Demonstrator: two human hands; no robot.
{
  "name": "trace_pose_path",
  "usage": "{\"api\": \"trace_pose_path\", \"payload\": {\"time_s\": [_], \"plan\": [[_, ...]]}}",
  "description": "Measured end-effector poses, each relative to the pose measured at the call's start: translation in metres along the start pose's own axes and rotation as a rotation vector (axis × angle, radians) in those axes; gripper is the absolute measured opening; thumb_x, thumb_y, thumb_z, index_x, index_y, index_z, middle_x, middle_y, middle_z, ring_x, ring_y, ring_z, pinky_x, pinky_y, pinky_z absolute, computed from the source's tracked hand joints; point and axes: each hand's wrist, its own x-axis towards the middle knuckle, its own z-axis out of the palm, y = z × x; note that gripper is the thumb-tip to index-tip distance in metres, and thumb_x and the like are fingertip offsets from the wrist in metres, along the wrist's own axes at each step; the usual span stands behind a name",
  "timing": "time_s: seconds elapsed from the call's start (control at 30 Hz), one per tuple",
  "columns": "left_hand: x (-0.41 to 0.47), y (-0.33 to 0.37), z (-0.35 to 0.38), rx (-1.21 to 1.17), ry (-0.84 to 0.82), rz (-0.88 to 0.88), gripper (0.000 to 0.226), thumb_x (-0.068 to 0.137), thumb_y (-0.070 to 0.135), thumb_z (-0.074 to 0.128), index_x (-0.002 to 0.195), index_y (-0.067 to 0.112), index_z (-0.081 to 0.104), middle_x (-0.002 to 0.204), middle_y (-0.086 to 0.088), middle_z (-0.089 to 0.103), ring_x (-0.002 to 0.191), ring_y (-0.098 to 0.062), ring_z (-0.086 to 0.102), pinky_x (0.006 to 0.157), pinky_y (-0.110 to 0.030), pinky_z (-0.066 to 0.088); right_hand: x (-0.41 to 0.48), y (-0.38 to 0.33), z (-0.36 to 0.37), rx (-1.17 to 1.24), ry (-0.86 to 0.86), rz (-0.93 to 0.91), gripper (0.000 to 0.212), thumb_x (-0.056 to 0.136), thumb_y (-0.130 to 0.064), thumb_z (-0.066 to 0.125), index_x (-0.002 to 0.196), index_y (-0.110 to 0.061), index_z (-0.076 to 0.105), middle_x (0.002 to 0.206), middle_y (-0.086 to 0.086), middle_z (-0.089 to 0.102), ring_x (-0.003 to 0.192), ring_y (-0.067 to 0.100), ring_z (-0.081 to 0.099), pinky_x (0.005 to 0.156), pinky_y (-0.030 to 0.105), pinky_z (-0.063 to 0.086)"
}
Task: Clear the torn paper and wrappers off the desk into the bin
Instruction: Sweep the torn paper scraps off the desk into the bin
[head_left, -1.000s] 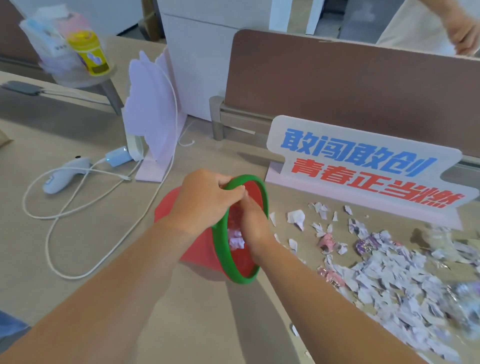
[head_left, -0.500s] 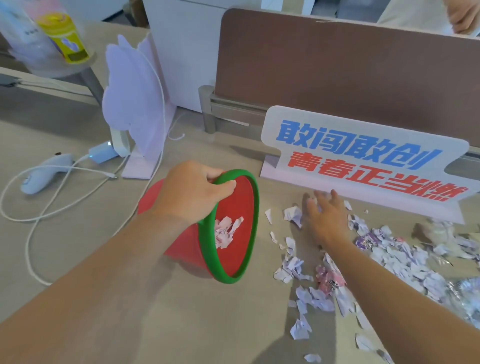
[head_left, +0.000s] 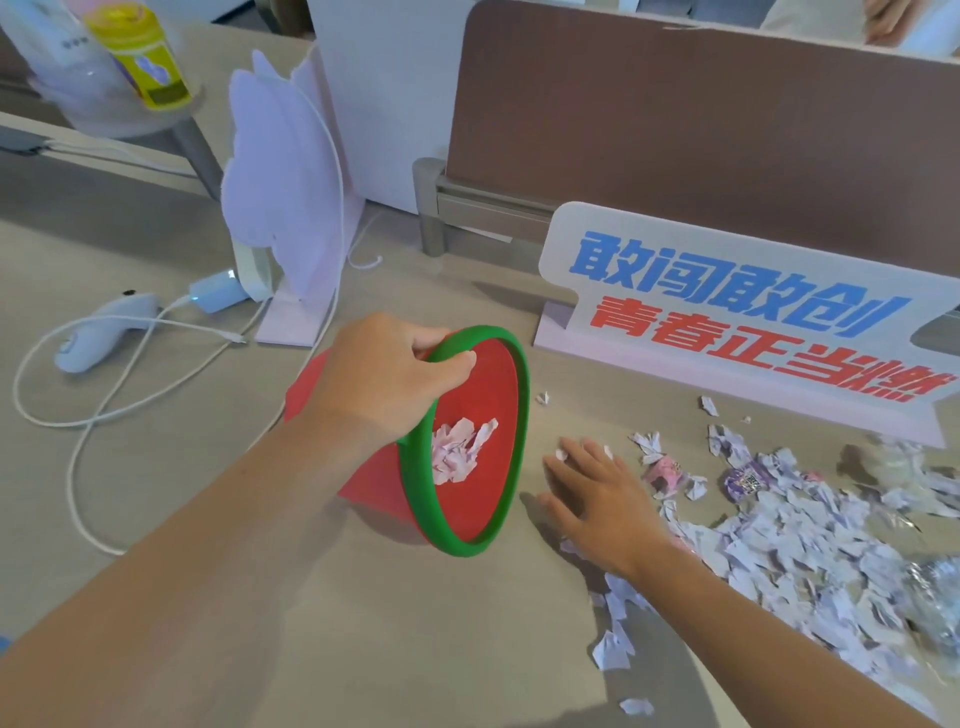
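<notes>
A small red bin (head_left: 478, 499) with a green rim lies tipped on its side on the desk, mouth facing right, with some torn paper inside. My left hand (head_left: 389, 379) grips its upper rim. Just right of the bin's mouth my right hand (head_left: 597, 493) lies flat on the desk, fingers spread, palm down, with a few scraps under and around it. A wide heap of torn paper (head_left: 810, 561) covers the desk at the right. Among it lie a pink wrapper (head_left: 665, 470), a purple wrapper (head_left: 745, 480) and crinkled clear wrappers (head_left: 935, 587).
A white sign (head_left: 737, 317) with blue and red characters stands behind the paper. A white flower-shaped board (head_left: 283, 208), a white handheld device (head_left: 104, 332) and its looping cable (head_left: 104, 405) lie at the left. A brown divider (head_left: 701, 130) closes the desk's back; someone stands beyond it.
My right hand came out of the bin, reached to the scraps near the sign, then swept back left toward the bin's mouth. The left hand kept hold of the rim.
</notes>
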Motion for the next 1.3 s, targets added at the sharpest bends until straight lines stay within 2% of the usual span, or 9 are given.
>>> {"api": "trace_pose_path", "payload": {"time_s": [0.2,0.27,0.37,0.53,0.67,0.73,0.87,1.1,1.3], "plan": [[-0.007,-0.001,-0.001,-0.031,-0.023,0.034,0.015,0.082,0.036,0.067,0.091,0.030,0.078,0.077,-0.009,0.076,0.077,-0.023,0.071,0.072,-0.036,0.057,-0.042,-0.003,0.015,0.000,-0.046,0.031,0.085,0.077,-0.079,0.017,0.146,-0.031,0.015,0.156,-0.011,0.002,0.146,0.018,-0.005,0.119,0.040,-0.001],[-0.008,0.001,-0.001,-0.051,-0.030,0.044,0.016,0.082,0.035,0.067,0.095,0.035,0.076,0.077,-0.007,0.077,0.076,-0.021,0.072,0.072,-0.035,0.058,-0.047,0.000,0.026,-0.014,0.061,-0.005,0.072,0.084,-0.071,0.026,0.142,-0.028,0.030,0.155,-0.005,0.021,0.143,0.024,0.016,0.118,0.042,0.016],[-0.009,0.001,0.000,-0.070,-0.023,0.052,0.014,0.082,0.034,0.068,0.093,0.033,0.077,0.078,-0.010,0.076,0.075,-0.023,0.072,0.067,-0.036,0.058,-0.041,0.005,0.030,0.028,0.300,0.025,0.038,0.091,-0.049,0.037,0.111,-0.024,0.057,0.121,0.002,0.057,0.110,0.027,0.050,0.094,0.039,0.045],[-0.015,-0.006,0.000,-0.064,-0.009,0.063,0.022,0.081,0.034,0.067,0.089,0.016,0.077,0.083,-0.020,0.073,0.080,-0.033,0.069,0.073,-0.044,0.057,-0.023,0.010,0.027,-0.022,0.316,0.078,0.032,0.091,-0.030,0.036,0.082,-0.009,0.059,0.078,0.008,0.059,0.067,0.032,0.057,0.053,0.030,0.038],[-0.020,-0.006,0.001,-0.079,-0.031,0.056,0.012,0.082,0.033,0.068,0.086,0.028,0.078,0.079,-0.014,0.075,0.075,-0.025,0.071,0.073,-0.040,0.057,-0.005,-0.002,-0.002,0.101,0.164,0.305,0.015,0.097,-0.018,0.036,0.096,-0.009,0.048,0.095,0.009,0.054,0.081,0.031,0.056,0.061,0.033,0.036],[-0.020,-0.005,0.000,-0.074,-0.037,0.054,0.015,0.082,0.033,0.068,0.086,0.023,0.078,0.081,-0.017,0.074,0.072,-0.025,0.071,0.069,-0.038,0.057,0.001,-0.026,-0.031,0.357,0.308,0.384,0.023,0.099,-0.027,0.032,0.092,-0.011,0.047,0.087,0.005,0.052,0.075,0.028,0.051,0.062,0.034,0.036],[-0.018,-0.001,-0.003,-0.104,-0.023,0.043,0.009,0.082,0.032,0.069,0.078,0.034,0.076,0.077,-0.017,0.075,0.075,-0.028,0.071,0.057,-0.028,0.052,0.013,-0.092,-0.073,0.700,0.538,0.210,0.021,0.098,-0.030,0.036,0.085,-0.016,0.046,0.075,-0.003,0.049,0.070,0.015,0.044,0.062,0.029,0.028],[-0.012,-0.001,-0.003,-0.083,-0.001,0.055,0.015,0.081,0.030,0.069,0.083,0.019,0.079,0.070,-0.018,0.073,0.056,-0.018,0.062,0.057,-0.029,0.049,0.033,-0.133,-0.051,0.638,0.253,-0.063,0.045,0.092,-0.046,0.032,0.077,-0.010,0.054,0.085,0.017,0.057,0.084,0.033,0.048,0.077,0.043,0.038],[0.002,-0.005,-0.005,-0.088,0.007,0.038,0.010,0.082,0.032,0.069,0.086,0.032,0.078,0.070,-0.008,0.076,0.070,-0.021,0.071,0.060,-0.026,0.050,0.032,-0.103,-0.068,0.995,0.449,0.182,0.038,0.095,-0.030,0.042,0.075,-0.004,0.061,0.077,0.011,0.065,0.073,0.022,0.056,0.072,0.035,0.045]]}}
